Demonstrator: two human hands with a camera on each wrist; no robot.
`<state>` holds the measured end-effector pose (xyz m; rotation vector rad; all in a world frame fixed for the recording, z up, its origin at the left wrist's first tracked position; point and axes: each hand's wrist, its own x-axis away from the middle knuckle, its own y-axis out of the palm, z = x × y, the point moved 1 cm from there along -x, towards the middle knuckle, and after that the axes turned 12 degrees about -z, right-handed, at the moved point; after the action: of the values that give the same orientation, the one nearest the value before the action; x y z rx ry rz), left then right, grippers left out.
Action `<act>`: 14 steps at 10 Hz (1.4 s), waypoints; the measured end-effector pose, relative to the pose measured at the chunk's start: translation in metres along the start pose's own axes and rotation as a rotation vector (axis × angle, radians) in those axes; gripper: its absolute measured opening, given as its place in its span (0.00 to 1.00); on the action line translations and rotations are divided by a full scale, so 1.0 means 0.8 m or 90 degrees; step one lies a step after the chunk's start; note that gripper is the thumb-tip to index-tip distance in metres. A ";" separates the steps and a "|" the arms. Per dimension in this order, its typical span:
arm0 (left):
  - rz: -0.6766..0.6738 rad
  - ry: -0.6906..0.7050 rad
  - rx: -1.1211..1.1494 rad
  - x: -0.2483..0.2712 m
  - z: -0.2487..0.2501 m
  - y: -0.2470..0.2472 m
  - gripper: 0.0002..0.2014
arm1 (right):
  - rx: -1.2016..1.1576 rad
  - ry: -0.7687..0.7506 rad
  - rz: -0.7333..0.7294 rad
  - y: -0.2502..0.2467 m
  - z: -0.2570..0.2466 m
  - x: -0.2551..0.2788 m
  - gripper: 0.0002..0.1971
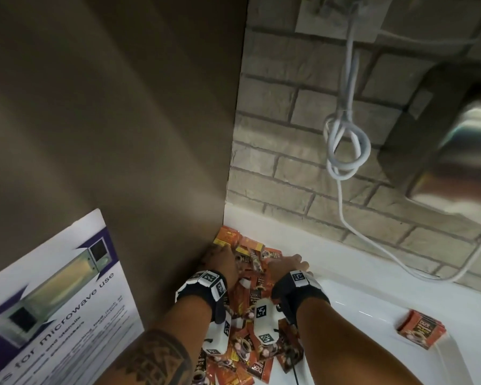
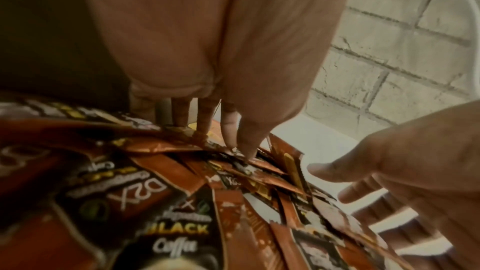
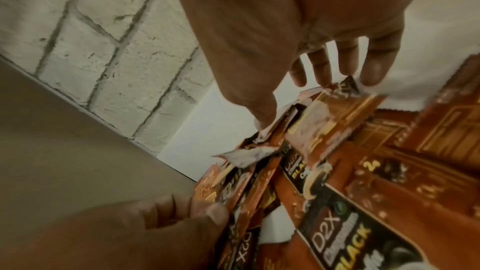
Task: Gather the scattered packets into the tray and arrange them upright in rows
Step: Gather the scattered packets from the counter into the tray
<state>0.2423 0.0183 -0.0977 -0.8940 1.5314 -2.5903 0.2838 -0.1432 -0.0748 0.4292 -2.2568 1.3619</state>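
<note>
A heap of orange-brown coffee packets [image 1: 250, 273] lies in the corner of the white counter [image 1: 358, 295]. My left hand [image 1: 222, 254] lies flat on the heap's left side against the brown panel; its straight fingertips [image 2: 233, 145] press on the packets [image 2: 182, 192]. My right hand [image 1: 292, 262] spreads open at the heap's right edge, thumb and fingertips [image 3: 324, 77] touching raised packet edges [image 3: 332, 114]. Neither hand grips a packet. At the right, a few packets [image 1: 421, 327] stand bunched upright in what looks like a white tray [image 1: 442, 350], apart from both hands.
A brown panel [image 1: 122, 107] with a microwave-use poster [image 1: 58, 301] walls off the left. The brick wall [image 1: 289, 162] behind carries a knotted white cable [image 1: 344, 145] that trails down to the counter. A blurred metal appliance [image 1: 456, 151] hangs at the upper right.
</note>
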 end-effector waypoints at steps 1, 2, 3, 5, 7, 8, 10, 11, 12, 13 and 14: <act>0.019 0.024 -0.031 -0.002 -0.003 0.001 0.16 | -0.092 0.088 0.035 -0.003 -0.001 -0.001 0.34; 0.056 0.035 0.008 0.003 -0.003 0.001 0.14 | -0.132 0.090 0.020 -0.002 -0.005 0.003 0.35; 0.070 -0.009 0.096 0.001 -0.007 0.006 0.30 | -0.176 0.032 -0.019 0.006 0.000 -0.015 0.33; 0.031 -0.016 0.052 -0.010 -0.010 0.008 0.58 | -0.087 -0.069 -0.083 -0.024 -0.002 0.032 0.16; 0.014 0.028 -0.008 0.003 -0.014 0.004 0.44 | -0.091 -0.117 0.016 -0.036 0.003 0.036 0.07; 0.008 0.049 0.020 0.007 -0.013 -0.001 0.39 | -0.119 -0.127 0.059 -0.047 0.005 0.044 0.08; 0.013 0.034 0.062 0.014 -0.008 -0.010 0.28 | -0.306 -0.208 0.120 -0.087 0.023 0.083 0.02; 0.001 0.023 0.007 0.014 -0.009 -0.013 0.26 | -0.426 -0.238 0.125 -0.114 0.052 0.106 0.03; 0.010 0.030 0.029 0.006 -0.008 -0.010 0.18 | -0.448 -0.215 0.138 -0.122 0.098 0.118 0.04; 0.027 0.075 0.025 0.023 0.005 -0.020 0.11 | -0.456 -0.176 0.159 -0.118 0.142 0.133 0.03; 0.039 0.100 0.031 0.029 0.006 -0.024 0.11 | -0.411 -0.134 0.172 -0.107 0.176 0.139 0.02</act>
<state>0.2303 0.0179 -0.0692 -0.6437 1.4952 -2.6984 0.2001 -0.3105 -0.0074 0.0434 -2.8345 0.6403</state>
